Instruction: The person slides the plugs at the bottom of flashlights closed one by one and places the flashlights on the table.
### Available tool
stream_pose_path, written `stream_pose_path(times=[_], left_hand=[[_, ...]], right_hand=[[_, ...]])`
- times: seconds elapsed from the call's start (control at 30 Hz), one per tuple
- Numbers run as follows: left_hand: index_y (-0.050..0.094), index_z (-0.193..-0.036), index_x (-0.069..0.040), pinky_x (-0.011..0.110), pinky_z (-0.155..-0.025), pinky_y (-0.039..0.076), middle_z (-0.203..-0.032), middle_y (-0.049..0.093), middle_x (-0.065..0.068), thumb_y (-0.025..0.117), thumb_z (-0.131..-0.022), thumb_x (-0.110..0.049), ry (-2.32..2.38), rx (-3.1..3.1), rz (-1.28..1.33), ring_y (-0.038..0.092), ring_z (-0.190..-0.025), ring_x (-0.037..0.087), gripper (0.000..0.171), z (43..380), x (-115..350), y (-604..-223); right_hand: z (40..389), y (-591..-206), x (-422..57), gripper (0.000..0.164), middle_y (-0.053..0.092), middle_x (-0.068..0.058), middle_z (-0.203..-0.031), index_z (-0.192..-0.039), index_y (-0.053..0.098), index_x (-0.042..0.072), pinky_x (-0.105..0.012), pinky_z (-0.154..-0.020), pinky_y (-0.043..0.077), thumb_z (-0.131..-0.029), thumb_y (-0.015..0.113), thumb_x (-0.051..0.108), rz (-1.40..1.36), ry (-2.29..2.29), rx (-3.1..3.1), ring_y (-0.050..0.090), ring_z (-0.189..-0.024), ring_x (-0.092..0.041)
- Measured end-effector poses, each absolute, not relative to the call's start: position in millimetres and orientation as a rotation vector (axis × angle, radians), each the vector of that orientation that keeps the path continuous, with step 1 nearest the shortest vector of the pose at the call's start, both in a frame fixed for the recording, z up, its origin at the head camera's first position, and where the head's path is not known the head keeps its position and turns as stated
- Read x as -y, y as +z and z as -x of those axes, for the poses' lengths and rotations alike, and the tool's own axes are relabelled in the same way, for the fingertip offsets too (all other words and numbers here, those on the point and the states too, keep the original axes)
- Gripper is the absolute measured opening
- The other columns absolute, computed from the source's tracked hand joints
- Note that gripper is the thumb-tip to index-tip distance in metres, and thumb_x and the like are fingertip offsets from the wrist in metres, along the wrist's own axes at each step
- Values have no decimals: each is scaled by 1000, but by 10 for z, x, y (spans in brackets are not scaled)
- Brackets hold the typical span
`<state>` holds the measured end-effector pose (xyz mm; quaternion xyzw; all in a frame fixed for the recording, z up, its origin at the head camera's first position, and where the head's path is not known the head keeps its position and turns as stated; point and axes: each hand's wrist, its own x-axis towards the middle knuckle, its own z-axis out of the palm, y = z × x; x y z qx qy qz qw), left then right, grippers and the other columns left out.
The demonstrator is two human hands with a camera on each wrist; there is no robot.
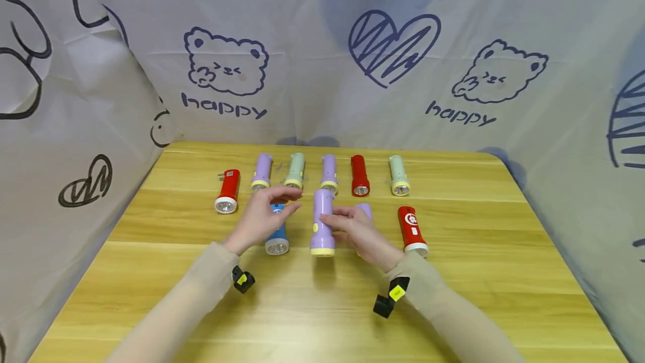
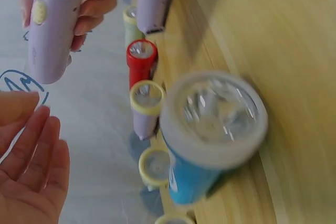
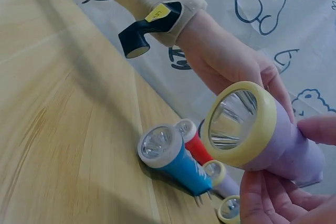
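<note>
A purple flashlight [image 1: 322, 220] with a yellow rim and yellow switch is in my right hand [image 1: 364, 234], gripped between thumb and fingers above the table. Its lens end points down toward me in the head view. In the right wrist view its yellow-rimmed lens [image 3: 233, 120] shows close up. My left hand [image 1: 259, 217] holds nothing; its fingers reach forward with the thumb apart, over a blue flashlight [image 1: 276, 240] that it partly hides. The left wrist view shows those fingers [image 2: 39, 156] near the held flashlight's tail. Behind my right hand, another purple flashlight [image 1: 365, 210] is mostly covered.
Along the back of the wooden table [image 1: 166, 296] lie several flashlights: a red one [image 1: 229, 186], purple ones [image 1: 262, 170], green ones [image 1: 398, 172] and another red one [image 1: 359, 172]. One more red flashlight [image 1: 412, 228] lies at right. White printed cloth [image 1: 312, 71] encloses the table.
</note>
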<state>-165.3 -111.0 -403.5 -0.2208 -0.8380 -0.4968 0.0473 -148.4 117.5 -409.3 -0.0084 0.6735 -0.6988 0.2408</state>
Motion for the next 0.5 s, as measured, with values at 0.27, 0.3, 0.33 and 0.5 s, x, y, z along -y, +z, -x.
stream_pose_path(times=[0.27,0.3,0.33,0.5], left_hand=[[71,-116,1,46,-90,60,-112,74,16,73,-91,-5,-1164,2602,686,72,-99,32,26,1626,1275,-4124],[71,-116,1,47,-89,60,-112,74,17,73,-90,-4,-1138,2610,685,72,-99,32,26,1619,1294,-4142],[70,-117,2,47,-89,60,-112,74,17,73,-91,-4,-1112,2621,685,72,-99,33,27,1613,1312,-4158],[69,-120,0,47,-91,59,-116,73,17,72,-91,-6,-1030,2692,659,71,-103,33,30,1576,1369,-4206]], right_hand=[[1591,-4159,-1054,52,64,-17,-125,-135,54,-9,-28,-86,57,-96,65,23,-49,-1895,-1862,66,-95,-13],[1608,-4177,-1042,52,65,-17,-124,-135,55,-9,-27,-84,57,-96,65,23,-59,-1890,-1860,66,-94,-13],[1626,-4199,-1033,52,65,-17,-122,-135,55,-9,-26,-83,58,-96,66,24,-71,-1884,-1860,67,-93,-13],[1715,-4317,-1005,51,67,-16,-115,-132,56,-8,-25,-78,60,-96,68,25,-112,-1822,-1897,69,-86,-13]])
